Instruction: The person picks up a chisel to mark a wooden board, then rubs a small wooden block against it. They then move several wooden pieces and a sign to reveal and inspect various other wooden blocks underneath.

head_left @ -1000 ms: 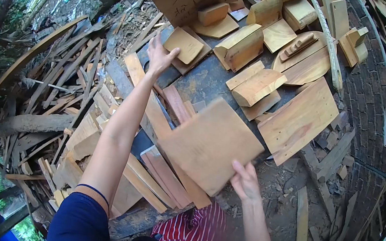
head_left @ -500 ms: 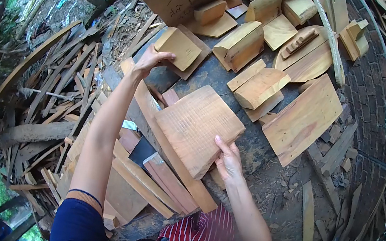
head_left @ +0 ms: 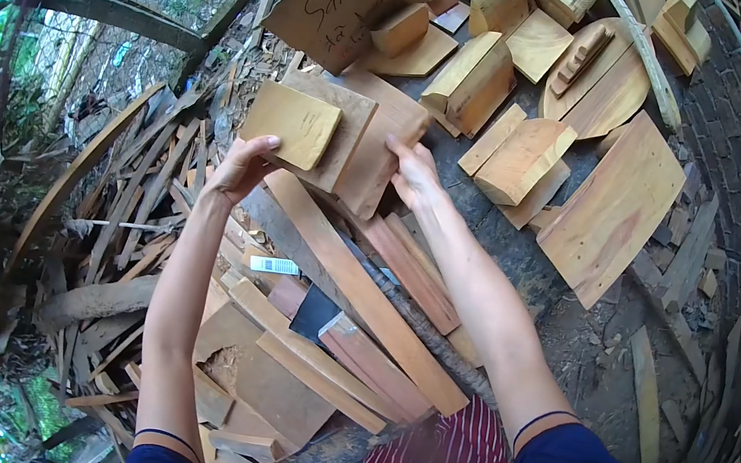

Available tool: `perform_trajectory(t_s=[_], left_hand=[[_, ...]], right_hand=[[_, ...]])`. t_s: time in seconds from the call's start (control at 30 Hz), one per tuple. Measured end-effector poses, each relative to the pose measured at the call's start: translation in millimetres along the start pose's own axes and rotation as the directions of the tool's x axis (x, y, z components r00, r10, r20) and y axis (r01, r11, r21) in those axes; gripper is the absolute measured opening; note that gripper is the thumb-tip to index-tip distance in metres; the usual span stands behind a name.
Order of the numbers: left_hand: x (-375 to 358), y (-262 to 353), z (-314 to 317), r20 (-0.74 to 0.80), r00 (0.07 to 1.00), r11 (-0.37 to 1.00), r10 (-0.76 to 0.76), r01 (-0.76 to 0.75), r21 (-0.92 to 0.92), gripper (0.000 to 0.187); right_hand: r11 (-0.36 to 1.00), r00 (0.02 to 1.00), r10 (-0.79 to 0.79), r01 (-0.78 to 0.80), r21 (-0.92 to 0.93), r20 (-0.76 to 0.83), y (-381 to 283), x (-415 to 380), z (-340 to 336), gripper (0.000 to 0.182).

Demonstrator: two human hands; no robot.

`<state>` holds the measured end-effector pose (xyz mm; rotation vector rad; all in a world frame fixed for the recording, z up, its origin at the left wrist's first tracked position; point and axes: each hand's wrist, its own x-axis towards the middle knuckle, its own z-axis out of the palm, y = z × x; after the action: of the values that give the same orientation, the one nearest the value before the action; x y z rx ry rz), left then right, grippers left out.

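My left hand (head_left: 247, 165) grips a small yellowish wooden block (head_left: 292, 124), thumb on its top near the lower left corner and fingers below. Under that block lies a browner square wooden board (head_left: 353, 127). My right hand (head_left: 415, 178) holds a larger flat wooden board (head_left: 387, 142) by its right edge, with the thumb on top. This larger board sits partly beneath the other two pieces, so much of it is hidden. Just behind them leans a cardboard sign (head_left: 338, 8) with handwriting.
Shaped wooden blocks (head_left: 472, 83) stand on the dark surface at the back right, near a round board (head_left: 603, 79) and a wide plank (head_left: 617, 208). Long wooden strips (head_left: 371, 290) lie in front of me. Scrap wood (head_left: 121, 182) is heaped at left.
My right hand has carried the larger board forward and left, under the pieces at my left hand. The pink-brown strips where it hovered are now uncovered. The camera view has shifted somewhat.
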<state>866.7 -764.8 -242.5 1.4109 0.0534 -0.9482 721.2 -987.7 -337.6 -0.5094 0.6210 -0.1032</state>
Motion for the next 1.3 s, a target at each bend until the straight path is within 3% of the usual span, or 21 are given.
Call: perform_trajectory(t_s=[0.07, 0.13, 0.17, 0.2, 0.27, 0.33, 0.4, 0.47, 0.5, 0.67, 0.77, 0.8, 1.03, 1.2, 1.27, 1.3], left_hand=[[6.0, -7.4, 6.0, -0.012, 0.999, 0.999, -0.045, 0.045, 0.006, 0.040], [16.5, -15.6, 7.3, -0.022, 0.999, 0.999, -0.049, 0.049, -0.002, 0.040], [25.2, -21.8, 2.5, -0.019, 0.998, 0.999, -0.054, 0.054, -0.008, 0.040], [35.7, -25.1, -3.7, 0.009, 0.997, 0.996, -0.083, 0.082, 0.026, 0.040], [48.0, -27.1, -4.2, 0.044, 0.993, 0.992, -0.111, 0.108, 0.063, 0.040], [53.4, -22.1, 9.8, 0.016, 0.995, 0.986, -0.102, 0.099, 0.133, 0.038], [63.6, -27.2, 8.5, 0.027, 0.992, 0.984, -0.121, 0.117, 0.131, 0.038], [74.1, -28.3, 8.7, 0.018, 0.987, 0.967, -0.160, 0.153, 0.202, 0.034], [76.5, -26.6, 11.3, -0.001, 0.988, 0.959, -0.154, 0.149, 0.240, 0.031], [89.2, -21.8, -7.5, 0.091, 0.981, 0.954, -0.170, 0.140, 0.266, 0.033], [90.3, -14.8, -6.9, 0.055, 0.991, 0.959, -0.123, 0.105, 0.262, 0.043], [86.2, -6.1, -0.6, -0.007, 0.989, 0.960, -0.144, 0.142, 0.243, 0.036], [86.7, -11.8, 5.2, -0.011, 0.990, 0.972, -0.138, 0.137, 0.191, 0.046], [87.9, -15.0, 4.4, -0.047, 0.998, 0.969, -0.042, 0.052, 0.240, 0.047], [90.8, -14.2, 2.5, -0.065, 0.998, 0.950, -0.024, 0.043, 0.309, 0.046], [92.6, -13.7, 1.5, -0.055, 0.998, 0.934, -0.025, 0.043, 0.354, 0.045]], right_hand=[[0.987, 0.949, -0.144, 0.116, -0.115, -0.280, 17.5, 19.5, -1.0, 0.037], [0.951, 0.889, -0.270, 0.187, -0.246, -0.371, 25.8, 2.2, 8.0, 0.048], [0.918, 0.869, -0.279, 0.115, -0.380, -0.410, 37.4, -3.3, 7.9, 0.052], [0.865, 0.846, -0.292, 0.035, -0.501, -0.446, 44.0, -9.5, 8.9, 0.056], [0.819, 0.856, -0.316, 0.027, -0.573, -0.410, 49.9, -22.0, 12.2, 0.059], [0.876, 0.864, -0.165, -0.093, -0.473, -0.476, 49.4, -30.8, 25.8, 0.059], [0.773, 0.779, -0.442, 0.079, -0.629, -0.445, 58.4, -27.2, 28.2, 0.054], [0.818, 0.738, -0.425, 0.066, -0.571, -0.524, 67.4, -23.3, 30.7, 0.049], [0.765, 0.714, -0.512, 0.126, -0.632, -0.477, 73.2, -20.7, 32.5, 0.047], [0.702, 0.714, -0.542, 0.094, -0.706, -0.443, 76.1, -18.7, 33.0, 0.044], [0.757, 0.713, -0.484, 0.048, -0.652, -0.508, 89.2, -8.4, 40.3, 0.042], [0.780, 0.709, -0.455, 0.026, -0.626, -0.538, 92.9, -6.4, 45.6, 0.038], [0.712, 0.737, -0.466, -0.016, -0.702, -0.489, 57.6, 5.5, 38.7, 0.042], [0.585, 0.720, -0.588, 0.064, -0.809, -0.368, 57.4, 3.8, 35.9, 0.037], [0.589, 0.753, -0.553, 0.050, -0.807, -0.357, 52.2, -2.9, 25.3, 0.036], [0.464, 0.824, -0.525, 0.070, -0.883, -0.211, 50.5, -13.4, 16.1, 0.037]])
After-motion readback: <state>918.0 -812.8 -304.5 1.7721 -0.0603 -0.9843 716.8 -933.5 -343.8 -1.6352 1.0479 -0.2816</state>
